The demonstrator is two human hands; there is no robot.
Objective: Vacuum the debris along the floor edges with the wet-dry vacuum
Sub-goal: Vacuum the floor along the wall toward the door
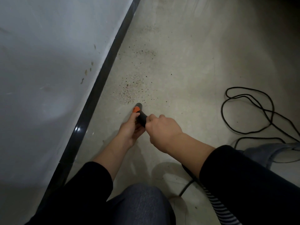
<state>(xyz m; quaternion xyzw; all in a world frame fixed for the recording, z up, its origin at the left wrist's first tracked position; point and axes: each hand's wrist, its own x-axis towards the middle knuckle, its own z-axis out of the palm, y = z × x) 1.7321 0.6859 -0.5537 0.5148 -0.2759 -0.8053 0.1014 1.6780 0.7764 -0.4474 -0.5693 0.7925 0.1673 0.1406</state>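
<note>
Your left hand [129,129] and right hand [164,132] both grasp the vacuum nozzle [142,118] low on its barrel, likely stiff and light, its tip just short of the debris [131,90] by the baseboard [100,78].

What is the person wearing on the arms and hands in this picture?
Both arms wear black long sleeves, the left sleeve and the right sleeve, which end before the wrists. The left hand and right hand are bare: no gloves, and no watch or ring shows.
</note>
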